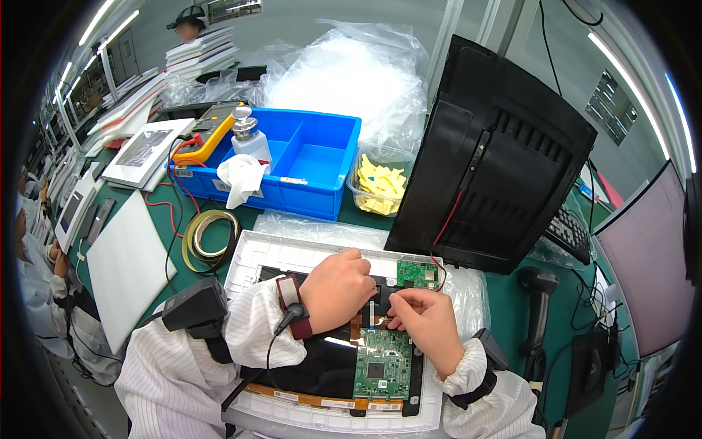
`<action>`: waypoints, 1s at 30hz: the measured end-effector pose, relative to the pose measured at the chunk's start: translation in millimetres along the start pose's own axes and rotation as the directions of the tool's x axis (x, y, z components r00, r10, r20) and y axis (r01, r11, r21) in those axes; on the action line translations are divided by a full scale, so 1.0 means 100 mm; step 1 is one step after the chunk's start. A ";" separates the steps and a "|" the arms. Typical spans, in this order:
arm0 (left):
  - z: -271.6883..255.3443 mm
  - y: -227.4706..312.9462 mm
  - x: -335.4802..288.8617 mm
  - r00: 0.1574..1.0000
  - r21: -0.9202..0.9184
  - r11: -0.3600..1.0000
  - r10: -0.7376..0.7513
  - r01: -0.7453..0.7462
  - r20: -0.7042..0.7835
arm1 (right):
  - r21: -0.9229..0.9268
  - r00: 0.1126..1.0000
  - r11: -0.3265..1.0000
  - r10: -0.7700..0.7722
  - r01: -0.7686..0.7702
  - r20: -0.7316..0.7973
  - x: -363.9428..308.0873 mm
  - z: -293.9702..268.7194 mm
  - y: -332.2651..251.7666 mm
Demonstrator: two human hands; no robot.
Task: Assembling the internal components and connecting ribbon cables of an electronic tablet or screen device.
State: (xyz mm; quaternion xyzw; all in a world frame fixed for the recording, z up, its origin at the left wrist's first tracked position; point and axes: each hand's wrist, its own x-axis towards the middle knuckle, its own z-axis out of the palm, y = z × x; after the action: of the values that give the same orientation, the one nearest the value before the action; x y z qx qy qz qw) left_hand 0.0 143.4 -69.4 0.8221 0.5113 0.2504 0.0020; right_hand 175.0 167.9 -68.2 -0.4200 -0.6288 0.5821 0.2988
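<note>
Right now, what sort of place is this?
Probably an electronics assembly or repair workshop: an exposed green circuit board in an open white housing, a yellow-edged multimeter, and a corded wrist strap.

The left hand [338, 291] curls away, its fingertips mostly hidden, its grip unclear. What the right hand [430, 325] pinches, if anything, is too small to tell. The left sleeve [257, 329] covers part of the black panel [314, 373]; it and the right sleeve [501, 413] run off the near edge. The black casing [504, 157] hides part of the keyboard [569, 233]. Lines on the right screen [647, 252] are too small to read. Far left, stacked white sheets [201, 55] hide most of a capped person [191, 20]; nearer left, 1 person [36, 267] is cut off by the dark rim
</note>
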 end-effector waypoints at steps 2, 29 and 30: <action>0.01 -0.01 0.00 0.999 0.030 0.999 0.033 -0.033 -0.003 | -0.009 1.000 1.000 -0.005 0.005 -0.001 0.01 0.00 0.01; -0.12 -0.06 -0.16 0.991 0.035 0.992 0.119 -0.121 0.060 | -0.064 0.997 0.995 -0.078 0.077 -0.018 0.00 0.00 0.03; -0.12 -0.04 -0.18 0.991 0.037 0.992 0.117 -0.119 0.059 | -0.064 0.997 0.995 -0.080 0.078 -0.016 0.00 0.00 0.05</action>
State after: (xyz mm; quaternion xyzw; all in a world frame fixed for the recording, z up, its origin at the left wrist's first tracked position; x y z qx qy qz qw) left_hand -14.5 127.4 -67.5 0.8576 0.4664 0.2164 -0.0149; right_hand 175.8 167.3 -73.2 -0.4094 -0.6604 0.5457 0.3138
